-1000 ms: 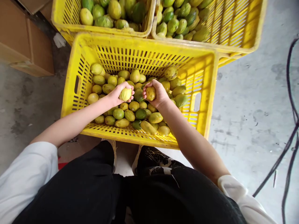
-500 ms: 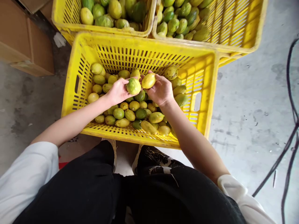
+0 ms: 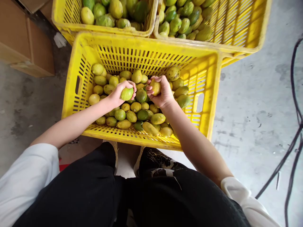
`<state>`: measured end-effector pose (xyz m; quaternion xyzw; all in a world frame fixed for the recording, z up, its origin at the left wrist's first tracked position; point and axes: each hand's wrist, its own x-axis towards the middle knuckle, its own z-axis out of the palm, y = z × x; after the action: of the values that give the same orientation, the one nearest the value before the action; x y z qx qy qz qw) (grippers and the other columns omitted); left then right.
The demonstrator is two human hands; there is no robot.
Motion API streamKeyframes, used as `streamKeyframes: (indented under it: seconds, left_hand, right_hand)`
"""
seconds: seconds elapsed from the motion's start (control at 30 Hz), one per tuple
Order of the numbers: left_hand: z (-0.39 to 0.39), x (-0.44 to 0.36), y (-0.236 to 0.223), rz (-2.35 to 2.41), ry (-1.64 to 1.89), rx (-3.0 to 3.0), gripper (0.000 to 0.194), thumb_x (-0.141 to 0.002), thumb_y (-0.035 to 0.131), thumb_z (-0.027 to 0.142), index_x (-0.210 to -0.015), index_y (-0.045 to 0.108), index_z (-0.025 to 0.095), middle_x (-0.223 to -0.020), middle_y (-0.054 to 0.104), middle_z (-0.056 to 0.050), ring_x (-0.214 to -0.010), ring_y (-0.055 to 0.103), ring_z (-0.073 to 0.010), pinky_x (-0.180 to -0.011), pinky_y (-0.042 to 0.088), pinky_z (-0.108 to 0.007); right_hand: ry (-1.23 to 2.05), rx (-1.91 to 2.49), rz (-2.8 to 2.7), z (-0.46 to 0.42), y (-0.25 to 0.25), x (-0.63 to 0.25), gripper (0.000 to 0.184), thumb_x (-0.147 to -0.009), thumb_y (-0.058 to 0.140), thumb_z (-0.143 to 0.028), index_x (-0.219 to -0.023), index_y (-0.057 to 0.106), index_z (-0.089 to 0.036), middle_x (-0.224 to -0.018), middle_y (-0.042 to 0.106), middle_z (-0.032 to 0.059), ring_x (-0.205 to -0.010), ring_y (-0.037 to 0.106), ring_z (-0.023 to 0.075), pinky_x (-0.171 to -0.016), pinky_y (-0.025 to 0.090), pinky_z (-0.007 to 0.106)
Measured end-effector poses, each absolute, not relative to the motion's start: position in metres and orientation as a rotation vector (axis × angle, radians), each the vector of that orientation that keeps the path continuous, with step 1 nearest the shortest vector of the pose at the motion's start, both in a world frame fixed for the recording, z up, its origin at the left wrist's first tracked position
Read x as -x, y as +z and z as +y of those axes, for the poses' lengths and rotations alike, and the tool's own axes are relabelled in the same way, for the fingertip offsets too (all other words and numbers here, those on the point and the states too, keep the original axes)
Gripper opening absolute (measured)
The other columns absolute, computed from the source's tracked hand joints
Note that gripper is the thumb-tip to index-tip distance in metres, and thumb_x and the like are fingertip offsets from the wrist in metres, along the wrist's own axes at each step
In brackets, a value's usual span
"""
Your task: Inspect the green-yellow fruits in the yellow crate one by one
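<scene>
My left hand (image 3: 117, 94) is closed around a yellow-green lemon (image 3: 127, 94), its fingers curled over the far side. In my right hand (image 3: 164, 93) sits a yellower lemon (image 3: 155, 87), gripped with the thumb on top. Both hands are apart, over the front yellow crate (image 3: 142, 44). Beneath them lie many lemons, ranging from yellow to dark green, such as a green one (image 3: 141, 95) between the hands and a yellowish one (image 3: 158, 119) nearer me. My right forearm hides part of the crate's near right corner.
Two more yellow crates, one at the back left (image 3: 104, 29) and one at the back right (image 3: 246, 47), hold green and yellow fruit. Cardboard boxes (image 3: 21, 41) stand on the left. Black cables (image 3: 293, 135) run over the grey floor (image 3: 246, 104) on the right.
My hands have moved apart from each other. The left lemon has shifted left and slightly down, and the right one slightly right. The fingers of both hands have closed further around their lemons.
</scene>
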<state>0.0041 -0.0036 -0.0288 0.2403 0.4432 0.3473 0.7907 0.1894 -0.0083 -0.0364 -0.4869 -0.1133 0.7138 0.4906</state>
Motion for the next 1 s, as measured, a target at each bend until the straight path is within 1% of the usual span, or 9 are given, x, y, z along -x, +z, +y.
streamKeyframes:
  seconds: [0.13, 0.3, 0.37, 0.43, 0.5, 0.57, 0.7, 0.8, 1.0]
  left_hand:
    - [-0.007, -0.008, -0.021, 0.888, 0.814, -0.620, 0.020, -0.092, 0.058, 0.021, -0.072, 0.058, 0.022, -0.069, 0.063, -0.001, -0.055, 0.053, -0.0133, -0.055, 0.044, -0.027]
    - [-0.007, -0.008, -0.014, 0.879, 0.785, -0.548, 0.022, -0.097, 0.057, 0.020, -0.075, 0.061, 0.022, -0.071, 0.065, -0.001, -0.059, 0.056, -0.0137, -0.058, 0.049, -0.027]
    - [-0.005, -0.008, -0.014, 0.867, 0.783, -0.478, 0.022, -0.102, 0.059, 0.028, -0.082, 0.064, 0.020, -0.076, 0.069, -0.003, -0.068, 0.065, -0.0153, -0.065, 0.054, -0.027]
    - [-0.004, -0.007, -0.015, 0.848, 0.771, -0.395, 0.030, -0.107, 0.056, 0.040, -0.092, 0.068, 0.017, -0.084, 0.074, -0.005, -0.085, 0.076, -0.0203, -0.075, 0.060, -0.029]
    - [-0.003, -0.006, -0.016, 0.844, 0.739, -0.330, 0.038, -0.110, 0.050, 0.046, -0.099, 0.070, 0.014, -0.091, 0.077, -0.008, -0.102, 0.081, -0.0263, -0.083, 0.064, -0.033]
    - [-0.002, -0.006, -0.018, 0.851, 0.694, -0.296, 0.036, -0.109, 0.050, 0.044, -0.103, 0.070, 0.014, -0.096, 0.080, -0.009, -0.107, 0.082, -0.0286, -0.085, 0.065, -0.036]
    - [0.003, -0.004, -0.021, 0.898, 0.650, -0.328, 0.029, -0.104, 0.057, 0.043, -0.096, 0.067, 0.017, -0.084, 0.077, -0.005, -0.078, 0.081, -0.0219, -0.071, 0.065, -0.031]
    - [0.007, -0.002, -0.023, 0.944, 0.653, -0.365, 0.034, -0.106, 0.047, 0.039, -0.079, 0.057, 0.020, -0.068, 0.068, -0.004, -0.054, 0.069, -0.0177, -0.055, 0.059, -0.028]
    - [0.006, -0.003, -0.027, 0.946, 0.605, -0.446, 0.027, -0.097, 0.057, 0.037, -0.075, 0.048, 0.024, -0.059, 0.064, -0.001, -0.051, 0.065, -0.0176, -0.052, 0.054, -0.026]
  right_hand:
    - [1.740, 1.160, -0.239, -0.008, -0.045, -0.191, 0.035, -0.062, 0.076, -0.028, -0.088, 0.053, -0.031, -0.079, 0.060, -0.0022, -0.084, 0.048, 0.0204, -0.082, 0.049, 0.036]
    - [1.781, 1.226, -0.066, -0.009, -0.043, -0.194, 0.011, -0.086, 0.064, -0.024, -0.090, 0.055, -0.028, -0.077, 0.062, -0.0023, -0.071, 0.048, 0.0167, -0.067, 0.048, 0.029]
    - [1.778, 1.222, 0.036, -0.010, -0.036, -0.195, 0.007, -0.097, 0.057, -0.033, -0.093, 0.056, -0.027, -0.075, 0.062, -0.0004, -0.070, 0.052, 0.0175, -0.061, 0.049, 0.028]
    - [1.764, 1.199, 0.118, -0.010, -0.030, -0.195, 0.020, -0.103, 0.049, -0.042, -0.097, 0.059, -0.025, -0.075, 0.063, 0.0020, -0.069, 0.056, 0.0186, -0.057, 0.051, 0.028]
    - [1.736, 1.184, 0.146, -0.009, -0.025, -0.195, 0.021, -0.103, 0.047, -0.040, -0.098, 0.060, -0.024, -0.078, 0.066, 0.0040, -0.071, 0.061, 0.0198, -0.058, 0.055, 0.029]
    - [1.713, 1.176, 0.105, -0.008, -0.024, -0.195, 0.009, -0.096, 0.054, -0.032, -0.099, 0.059, -0.025, -0.083, 0.071, 0.0051, -0.074, 0.066, 0.0217, -0.062, 0.061, 0.034]
    - [1.736, 1.150, -0.003, -0.005, -0.031, -0.197, 0.013, -0.087, 0.065, -0.029, -0.096, 0.057, -0.026, -0.092, 0.074, 0.0050, -0.080, 0.073, 0.0223, -0.070, 0.066, 0.039]
    - [1.749, 1.157, -0.016, -0.004, -0.039, -0.200, 0.019, -0.087, 0.071, -0.034, -0.091, 0.054, -0.026, -0.084, 0.068, 0.0012, -0.070, 0.068, 0.0180, -0.066, 0.065, 0.034]
    - [1.713, 1.286, -0.185, -0.005, -0.058, -0.198, 0.028, -0.084, 0.073, -0.043, -0.082, 0.050, -0.027, -0.068, 0.059, 0.0012, -0.055, 0.057, 0.0192, -0.052, 0.061, 0.036]
